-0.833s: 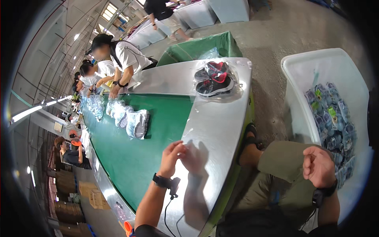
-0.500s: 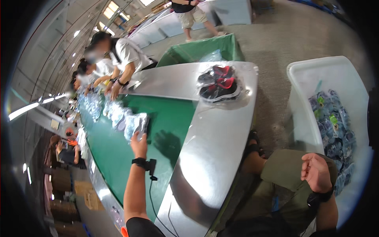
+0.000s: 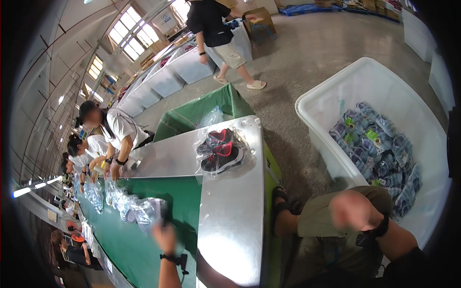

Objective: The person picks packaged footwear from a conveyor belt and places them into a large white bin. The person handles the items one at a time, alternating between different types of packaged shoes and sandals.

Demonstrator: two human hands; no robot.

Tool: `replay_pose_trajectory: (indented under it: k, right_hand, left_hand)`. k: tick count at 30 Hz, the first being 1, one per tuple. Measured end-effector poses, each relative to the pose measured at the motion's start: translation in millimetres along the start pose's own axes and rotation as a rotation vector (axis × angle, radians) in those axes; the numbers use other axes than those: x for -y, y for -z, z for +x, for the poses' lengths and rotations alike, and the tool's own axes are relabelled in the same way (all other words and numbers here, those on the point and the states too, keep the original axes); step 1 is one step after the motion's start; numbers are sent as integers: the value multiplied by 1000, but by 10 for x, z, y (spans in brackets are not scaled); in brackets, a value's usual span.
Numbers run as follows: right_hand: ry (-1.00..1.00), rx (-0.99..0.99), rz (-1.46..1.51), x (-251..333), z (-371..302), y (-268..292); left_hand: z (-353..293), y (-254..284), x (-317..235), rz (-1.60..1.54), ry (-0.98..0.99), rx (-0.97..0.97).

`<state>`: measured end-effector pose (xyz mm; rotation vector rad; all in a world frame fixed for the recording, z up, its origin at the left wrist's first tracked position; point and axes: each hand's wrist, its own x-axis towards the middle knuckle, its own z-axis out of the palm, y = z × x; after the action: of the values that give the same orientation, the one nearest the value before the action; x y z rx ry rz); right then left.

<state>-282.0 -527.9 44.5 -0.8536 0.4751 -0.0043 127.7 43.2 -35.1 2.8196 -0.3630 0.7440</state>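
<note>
Footwear in clear bags [image 3: 151, 211] lies on the green belt [image 3: 122, 242], the left hand [image 3: 165, 238] at the nearest bag, seemingly in a reaching step, the right hand [image 3: 350, 210] well right of that belt, both too blurred to tell their grip, and the next move probably calls for careful closing.

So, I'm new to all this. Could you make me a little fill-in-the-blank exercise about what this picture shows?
1. The person's left hand is close to bagged footwear lying on a belt coloured ____.
2. The black shoes in clear wrapping on the metal table end have bright accents coloured ____.
3. Of the person's own hands, the one nearer the white bin is the ____ one.

Missing words: green; red; right.
</note>
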Motion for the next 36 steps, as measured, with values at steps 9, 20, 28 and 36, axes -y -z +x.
replay_pose_trajectory:
  k: [9,20,28,36]
  right_hand:
    - [51,27,24,-26,-77,9]
    - [91,32,-12,-45,-96,-4]
    - [95,110,27,-46,-78,18]
    - [47,112,-9,-132,-50,77]
  left_hand:
    - [-433,455,-630,-1879,718,531]
    - [-303,364,-922,-1694,1074,210]
    - [-316,923,-1261,-1906,922,142]
    - [-548,1562,-2459,-1915,796,346]
